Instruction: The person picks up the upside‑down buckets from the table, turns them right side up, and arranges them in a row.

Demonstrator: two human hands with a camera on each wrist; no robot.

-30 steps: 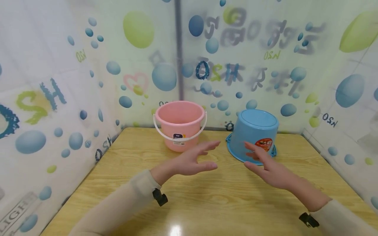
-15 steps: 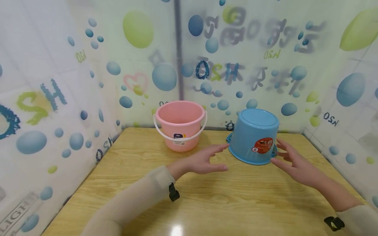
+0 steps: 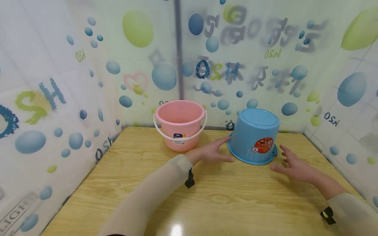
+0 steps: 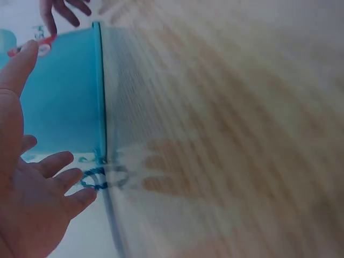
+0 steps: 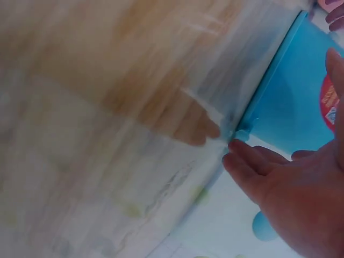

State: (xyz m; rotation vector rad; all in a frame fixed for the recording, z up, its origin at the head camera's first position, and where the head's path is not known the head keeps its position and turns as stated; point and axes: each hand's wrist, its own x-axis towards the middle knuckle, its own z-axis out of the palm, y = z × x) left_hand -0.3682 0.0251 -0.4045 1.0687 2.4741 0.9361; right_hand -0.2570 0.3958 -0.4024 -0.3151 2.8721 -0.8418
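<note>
Head view: the blue bucket stands upside down towards the back of the wooden table, right of centre, its base up and its rim on the wood, a red label facing us. The person's left hand reaches in at its left side, fingers stretched forward and thumb apart; the fingertips come right up to the rim there, though I can't tell whether they touch. The left wrist camera shows those fingers spread, pinching nothing. On the other side the right hand hangs near the bucket's lower edge, fingers loosely spread and a little bent, thumb held away, a gap of bare wood between it and the blue wall.

Over to the left, the pink bucket stands upright, its white handle hanging across the front. Cream sleeves cover both arms, and behind everything hangs a pale curtain printed with blue and green bubbles.
</note>
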